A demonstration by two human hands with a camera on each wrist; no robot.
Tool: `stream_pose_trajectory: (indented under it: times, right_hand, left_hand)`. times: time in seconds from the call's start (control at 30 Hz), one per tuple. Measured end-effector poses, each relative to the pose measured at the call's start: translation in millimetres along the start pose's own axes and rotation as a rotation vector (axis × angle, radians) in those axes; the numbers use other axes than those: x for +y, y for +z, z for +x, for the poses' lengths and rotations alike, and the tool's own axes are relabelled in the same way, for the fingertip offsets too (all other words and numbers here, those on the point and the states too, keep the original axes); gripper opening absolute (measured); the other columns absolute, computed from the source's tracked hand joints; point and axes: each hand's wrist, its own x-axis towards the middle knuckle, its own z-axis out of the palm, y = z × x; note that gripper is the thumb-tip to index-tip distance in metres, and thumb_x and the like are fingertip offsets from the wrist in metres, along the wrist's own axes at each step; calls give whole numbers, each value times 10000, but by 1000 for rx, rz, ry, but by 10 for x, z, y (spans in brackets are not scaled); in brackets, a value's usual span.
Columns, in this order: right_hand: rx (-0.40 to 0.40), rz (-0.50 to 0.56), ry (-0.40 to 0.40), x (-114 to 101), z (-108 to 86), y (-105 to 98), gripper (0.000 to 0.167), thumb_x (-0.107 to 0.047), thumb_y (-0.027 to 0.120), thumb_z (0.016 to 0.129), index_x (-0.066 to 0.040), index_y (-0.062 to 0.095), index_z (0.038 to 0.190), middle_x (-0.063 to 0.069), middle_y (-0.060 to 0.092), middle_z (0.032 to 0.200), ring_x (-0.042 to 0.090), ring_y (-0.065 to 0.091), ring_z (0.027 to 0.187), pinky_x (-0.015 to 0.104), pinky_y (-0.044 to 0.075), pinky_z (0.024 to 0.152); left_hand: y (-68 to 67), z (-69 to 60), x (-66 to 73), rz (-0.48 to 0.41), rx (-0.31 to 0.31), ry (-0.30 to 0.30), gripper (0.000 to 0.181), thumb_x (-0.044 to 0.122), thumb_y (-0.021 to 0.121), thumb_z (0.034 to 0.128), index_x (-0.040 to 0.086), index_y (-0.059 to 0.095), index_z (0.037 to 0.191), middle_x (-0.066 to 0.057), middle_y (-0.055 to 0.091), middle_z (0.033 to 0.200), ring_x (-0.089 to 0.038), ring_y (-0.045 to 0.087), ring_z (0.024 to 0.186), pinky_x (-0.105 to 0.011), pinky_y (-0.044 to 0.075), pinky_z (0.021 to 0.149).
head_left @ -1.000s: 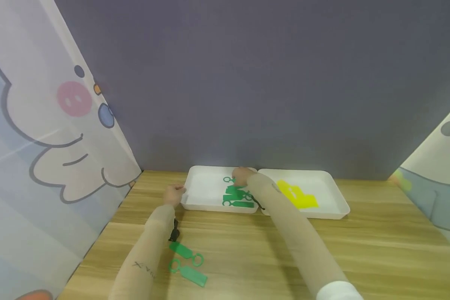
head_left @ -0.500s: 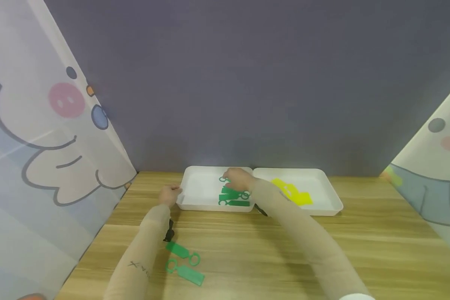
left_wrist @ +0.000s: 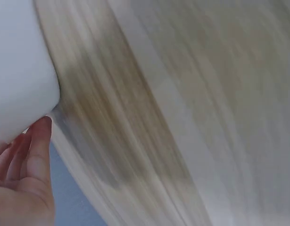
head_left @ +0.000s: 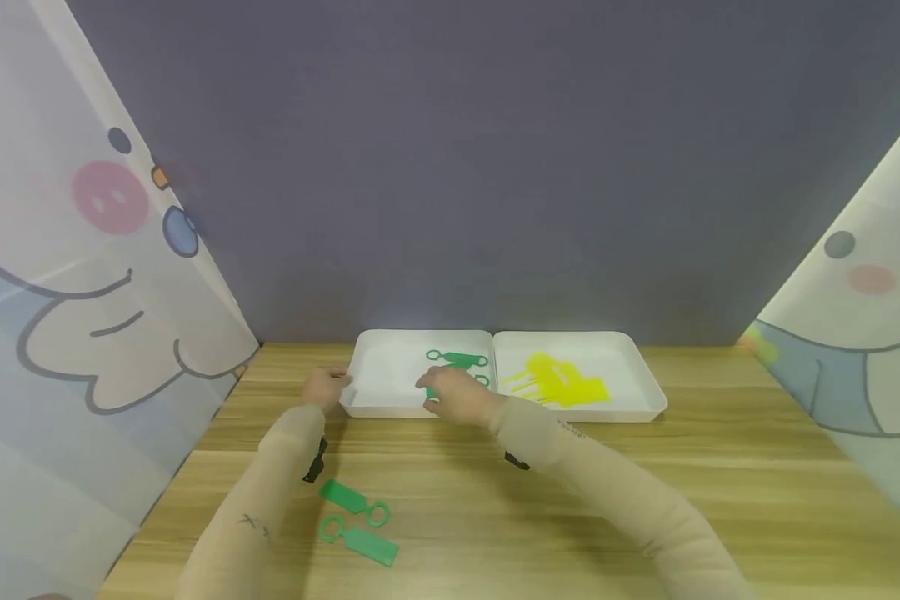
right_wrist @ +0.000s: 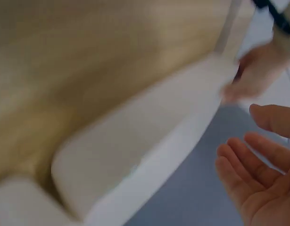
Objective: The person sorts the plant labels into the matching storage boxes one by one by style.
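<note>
My left hand [head_left: 324, 388] grips the left edge of the left white tray [head_left: 390, 367]. In the left wrist view, its fingers [left_wrist: 39, 150] reach under the tray corner [left_wrist: 41, 94]; the thumb is mostly out of sight. My right hand [head_left: 461, 398] hovers over that tray's front right part, and its spread, loosely bent fingers hold nothing in the right wrist view. Green flat tags with ring ends [head_left: 461, 359] lie in the tray, partly hidden by the right hand. Two more, an upper green tag [head_left: 345, 497] and a lower green tag [head_left: 369, 546], lie on the table beside the left forearm.
A second white tray [head_left: 622, 362] adjoins on the right, with a pile of yellow flat tags [head_left: 566, 385] in it. A dark grey panel [head_left: 495, 167] rises behind both trays. The wooden table [head_left: 645, 492] extends in front.
My right hand has come from the tray's back right toward its front, baring a green tag at the back, and its fingers have loosened. The left hand stays at the tray edge.
</note>
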Motion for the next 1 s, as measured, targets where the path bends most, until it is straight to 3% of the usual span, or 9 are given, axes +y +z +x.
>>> stream_pose_trajectory:
  times: [0.27, 0.47, 0.67, 0.87, 1.0]
  right_hand:
    - [-51, -77, -161, -407, -118, 312, 315, -140, 613, 863, -22, 587, 1154, 66, 623, 1118, 157, 592, 1017, 224, 481, 875]
    - [-94, -152, -252, -645, -74, 552, 279, -187, 608, 862, -63, 613, 1111, 30, 622, 1086, 108, 595, 980, 164, 477, 838]
    - [-101, -163, -216, -847, 29, 692, 115, -244, 692, 806, -138, 653, 783, -55, 615, 831, 24, 529, 756, 98, 437, 664]
    - [-139, -150, -127, -992, 102, 835, 227, -331, 699, 789, -160, 659, 645, -46, 621, 847, 17, 503, 755, 123, 449, 740]
    - [-137, -254, -103, -1052, 95, 921, 264, -422, 672, 791, -186, 661, 672, -42, 619, 929, 39, 511, 820, 179, 435, 873]
  left_hand:
    - [-22, -38, 57, 10, -25, -10, 373, 170, 485, 926, -51, 532, 1223, -255, 487, 1299, -396, 452, 1194, -479, 382, 992]
    - [-63, 23, -23, -7, -64, -10, 399, 199, 475, 932, -42, 513, 1248, -259, 455, 1329, -408, 409, 1232, -503, 363, 1006]
    - [-75, 13, -39, -1, -50, 1, 399, 203, 487, 926, -45, 525, 1236, -264, 464, 1318, -411, 430, 1210, -490, 392, 980]
    - [-64, -4, -12, 8, -49, 9, 401, 209, 488, 923, -35, 525, 1239, -259, 467, 1318, -418, 425, 1212, -499, 395, 978]
    - [-61, -2, 7, 9, -58, 9, 397, 198, 478, 927, -34, 519, 1246, -259, 468, 1317, -414, 433, 1204, -495, 403, 970]
